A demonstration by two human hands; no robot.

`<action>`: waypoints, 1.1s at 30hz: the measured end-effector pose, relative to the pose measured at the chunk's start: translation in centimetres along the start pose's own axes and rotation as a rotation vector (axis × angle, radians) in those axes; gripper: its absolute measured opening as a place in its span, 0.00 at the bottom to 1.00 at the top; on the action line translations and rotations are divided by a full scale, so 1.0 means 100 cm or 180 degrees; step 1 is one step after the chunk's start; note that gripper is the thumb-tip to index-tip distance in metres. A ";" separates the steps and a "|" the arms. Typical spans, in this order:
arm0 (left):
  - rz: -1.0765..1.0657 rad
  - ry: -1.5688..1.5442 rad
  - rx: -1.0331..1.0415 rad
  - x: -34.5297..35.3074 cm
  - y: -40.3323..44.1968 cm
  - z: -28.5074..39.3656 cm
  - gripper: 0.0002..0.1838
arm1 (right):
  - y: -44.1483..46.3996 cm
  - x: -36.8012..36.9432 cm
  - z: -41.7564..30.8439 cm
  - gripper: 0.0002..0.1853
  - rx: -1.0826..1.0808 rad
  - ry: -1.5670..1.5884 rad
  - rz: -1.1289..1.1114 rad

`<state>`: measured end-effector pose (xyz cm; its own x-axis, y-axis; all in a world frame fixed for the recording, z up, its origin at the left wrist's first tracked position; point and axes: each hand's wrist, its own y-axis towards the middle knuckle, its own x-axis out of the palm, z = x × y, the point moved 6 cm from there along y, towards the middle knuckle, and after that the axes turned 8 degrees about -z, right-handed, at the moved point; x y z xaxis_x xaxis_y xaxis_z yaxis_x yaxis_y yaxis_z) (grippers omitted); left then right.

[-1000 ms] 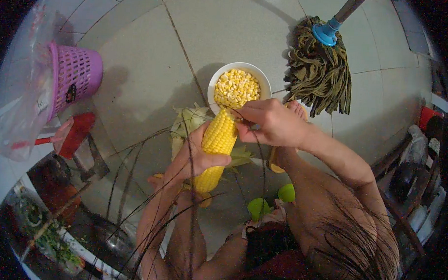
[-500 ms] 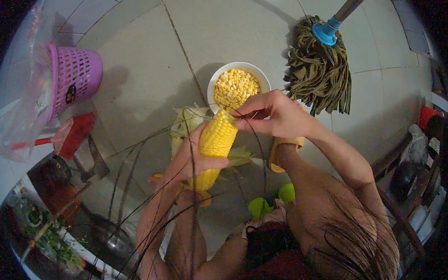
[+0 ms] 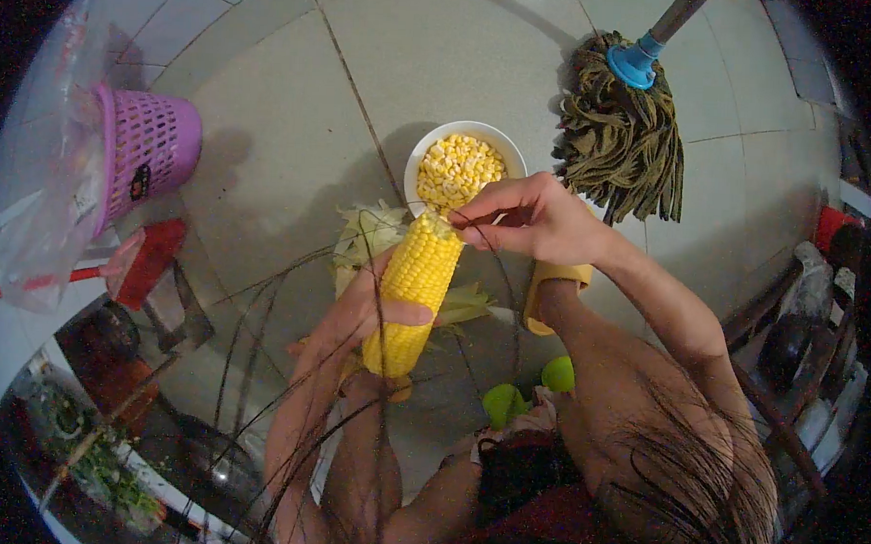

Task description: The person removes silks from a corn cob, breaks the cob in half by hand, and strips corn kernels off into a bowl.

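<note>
My left hand (image 3: pixel 372 308) is wrapped round a yellow corn cob (image 3: pixel 422 272), which is tilted with its upper end toward the bowl. The thumb and fingers of my right hand (image 3: pixel 528 221) are pinched together at that upper end; whether a kernel is between them is too small to tell. Just beyond the cob, a white bowl (image 3: pixel 513 153) holds many loose yellow kernels (image 3: pixel 458 167). Pale green husks (image 3: pixel 370 233) lie on the floor behind my left hand, and more husk shows to the right of the cob.
A mop (image 3: pixel 621 135) stands on the tiled floor (image 3: pixel 269 84) at the upper right. At the left are a purple basket (image 3: pixel 152 147), a clear plastic bag and a red dustpan (image 3: pixel 148 267). Two green round things (image 3: pixel 558 374) lie near my legs. Shelving stands at the right.
The cob has shifted slightly, its upper end turned more toward the camera. My right hand has moved up and right a little from its earliest position, its fingers still at the cob's tip.
</note>
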<state>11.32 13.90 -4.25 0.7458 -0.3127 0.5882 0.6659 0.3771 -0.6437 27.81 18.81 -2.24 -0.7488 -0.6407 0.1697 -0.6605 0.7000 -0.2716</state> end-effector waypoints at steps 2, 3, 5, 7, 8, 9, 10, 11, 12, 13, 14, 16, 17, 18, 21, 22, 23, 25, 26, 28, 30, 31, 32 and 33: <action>-0.0079 -0.0091 -0.0042 0.000 0.001 -0.002 0.37 | 0.000 0.001 -0.001 0.12 -0.0062 -0.0137 0.0025; -0.0083 0.0205 0.0116 0.000 0.002 0.001 0.38 | 0.000 0.001 0.000 0.12 -0.0017 -0.0132 0.0037; -0.0090 0.0792 0.0430 0.002 0.003 0.006 0.38 | 0.000 0.001 0.003 0.13 0.0078 -0.0121 0.0060; 0.0057 0.1327 0.0329 0.005 0.001 0.011 0.38 | 0.001 0.002 0.005 0.15 0.0299 -0.0173 0.0074; 0.0132 0.1593 0.0278 0.005 0.000 0.013 0.38 | 0.001 0.004 0.007 0.16 0.0409 -0.0199 0.0080; 0.0216 0.1870 0.0258 0.004 0.000 0.012 0.38 | 0.002 0.005 0.008 0.17 0.0438 -0.0202 0.0119; 0.0305 0.2152 0.0234 0.003 -0.001 0.011 0.37 | 0.002 0.008 0.010 0.18 0.0461 -0.0202 0.0158; 0.0390 0.2429 0.0210 0.003 -0.001 0.010 0.36 | 0.002 0.011 0.011 0.19 0.0491 -0.0203 0.0199; 0.0480 0.2448 0.0244 0.003 -0.001 0.011 0.36 | 0.002 0.013 0.011 0.19 0.0505 -0.0237 0.0238; 0.0568 0.2467 0.0279 0.004 -0.001 0.012 0.35 | 0.001 0.016 0.010 0.20 0.0519 -0.0271 0.0278; 0.0657 0.2485 0.0313 0.005 -0.001 0.013 0.35 | 0.000 0.018 0.009 0.20 0.0534 -0.0305 0.0319; 0.0898 0.2685 0.0286 0.009 0.000 0.016 0.34 | 0.001 0.020 0.007 0.20 0.0518 -0.0664 0.0436; 0.1019 0.2785 0.0272 0.010 0.000 0.016 0.34 | 0.002 0.021 0.006 0.20 0.0510 -0.0844 0.0494; 0.1117 0.2825 0.0357 0.011 0.000 0.017 0.35 | 0.004 0.022 0.004 0.20 0.0434 -0.0942 0.0535; 0.1340 0.2931 0.0547 0.016 -0.001 0.020 0.35 | 0.006 0.025 -0.001 0.18 0.0069 -0.1250 0.0717; 0.1367 0.2957 0.0569 0.020 -0.002 0.024 0.35 | 0.006 0.027 0.001 0.18 -0.0144 -0.1365 0.0813; 0.1392 0.2982 0.0591 0.023 -0.002 0.027 0.35 | 0.005 0.028 0.000 0.17 -0.0356 -0.1481 0.0910; 0.1457 0.3051 0.0537 0.025 -0.002 0.028 0.35 | 0.004 0.027 -0.001 0.16 -0.0338 -0.1530 0.0958; 0.1490 0.3086 0.0513 0.025 -0.001 0.028 0.35 | 0.003 0.027 -0.002 0.16 -0.0331 -0.1557 0.0982; 0.1634 0.3172 0.0591 0.025 -0.001 0.028 0.35 | 0.002 0.027 -0.003 0.15 -0.0338 -0.1625 0.1058; 0.1716 0.3250 0.0661 0.026 0.000 0.029 0.35 | 0.002 0.027 -0.004 0.14 -0.0340 -0.1702 0.1116; 0.1726 0.3288 0.0698 0.027 0.000 0.030 0.35 | 0.001 0.027 -0.004 0.13 -0.0341 -0.1748 0.1140; 0.1738 0.3324 0.0728 0.027 -0.001 0.030 0.35 | 0.002 0.028 -0.004 0.13 -0.0341 -0.1789 0.1159; 0.1759 0.3375 0.0700 0.027 0.000 0.030 0.36 | 0.002 0.028 -0.005 0.13 -0.0386 -0.1823 0.1200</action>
<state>13.27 15.67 -1.15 0.6433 -0.5819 -0.4975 0.3119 0.7926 -0.5238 25.60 17.29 -1.37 -0.8033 -0.3892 -0.4509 -0.3877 0.9163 -0.1004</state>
